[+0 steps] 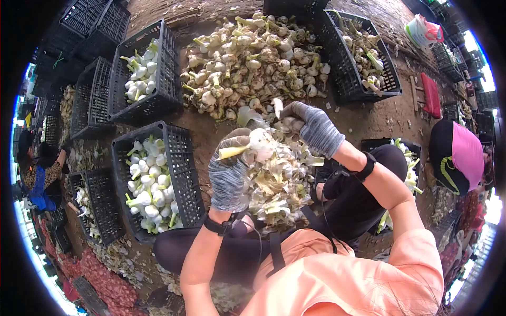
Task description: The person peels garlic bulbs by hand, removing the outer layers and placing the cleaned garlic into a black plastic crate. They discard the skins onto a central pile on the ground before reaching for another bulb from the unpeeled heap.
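Observation:
My left hand, in a grey knit glove, is closed around a white garlic bulb with a short green stem, held above a heap of peeled skins between my knees. My right hand, also gloved in grey, reaches forward and grips something pale at the near edge of the big pile of unpeeled garlic on the ground; what it holds is partly hidden by the fingers. Both wrists wear black bands.
Black plastic crates hold trimmed bulbs at the left, upper left and upper right. More empty crates stack at the far left. A person in a pink hat sits at the right. Red mesh sacks lie at the lower left.

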{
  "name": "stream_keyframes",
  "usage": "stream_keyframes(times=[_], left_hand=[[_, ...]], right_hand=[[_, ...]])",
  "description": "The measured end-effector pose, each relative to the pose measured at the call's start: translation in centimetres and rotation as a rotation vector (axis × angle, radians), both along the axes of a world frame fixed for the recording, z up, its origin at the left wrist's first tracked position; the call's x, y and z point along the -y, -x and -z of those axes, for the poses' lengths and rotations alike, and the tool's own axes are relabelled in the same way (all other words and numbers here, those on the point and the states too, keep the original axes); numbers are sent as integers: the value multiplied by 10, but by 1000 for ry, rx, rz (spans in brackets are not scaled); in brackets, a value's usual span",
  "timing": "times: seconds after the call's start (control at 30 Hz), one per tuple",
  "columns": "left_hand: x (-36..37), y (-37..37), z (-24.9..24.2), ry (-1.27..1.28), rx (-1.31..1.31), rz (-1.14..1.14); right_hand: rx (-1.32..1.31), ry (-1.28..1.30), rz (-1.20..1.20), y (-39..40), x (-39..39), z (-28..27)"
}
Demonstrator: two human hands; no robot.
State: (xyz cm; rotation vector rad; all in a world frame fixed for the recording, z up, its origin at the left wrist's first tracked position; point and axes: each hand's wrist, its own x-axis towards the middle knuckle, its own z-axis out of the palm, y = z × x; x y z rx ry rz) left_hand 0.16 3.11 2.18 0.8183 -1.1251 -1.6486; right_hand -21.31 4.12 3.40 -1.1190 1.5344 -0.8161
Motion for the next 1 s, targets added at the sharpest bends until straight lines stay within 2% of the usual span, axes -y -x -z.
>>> stream_keyframes(times=[0.03,0.1,0.17,0.27,0.33,0.43,0.47,0.5,0.57,0.63,0.7,0.73,0.77,0.8,0.83,0.9,0.93,1.0], left_hand=[[1,0,0,0,-5,-8],[3,0,-1,212,191,10],[2,2,0,223,182,40],[1,2,2,221,170,94],[0,0,1,194,168,69],[3,-3,5,192,181,49],[3,-3,4,204,175,41],[4,-2,4,216,169,33],[2,-1,5,247,183,6],[-1,2,3,280,199,-20],[-7,5,-1,230,163,-20],[-5,4,0,266,187,-24],[-4,2,1,265,188,-19],[-2,1,3,105,75,-35],[-1,0,4,-54,-39,-54],[2,0,0,-78,-126,-26],[3,-2,0,-193,-199,-15],[5,-6,5,-328,-274,8]], right_hand=[[-5,0,-8,-2,-1,-2],[223,-23,-50,-12,-2,-17],[135,100,-120,-17,-4,-4],[136,13,-110,-15,1,-7],[407,-152,-158,-8,3,-18],[444,-147,-169,-1,1,-9],[379,-46,-194,-1,1,-5],[378,-46,-194,-1,1,-5],[468,-148,-20,-8,-2,-10],[124,17,-121,-20,-6,-17],[-77,170,-107,-24,-6,0],[-75,166,-100,-21,-8,3],[218,87,-107,-17,-7,0],[510,7,-117,-14,-4,-3],[512,8,-122,-11,-2,-2],[-88,-149,-295,-7,0,3],[-493,164,-423,-4,-5,8],[-509,157,-402,-7,-8,11]])
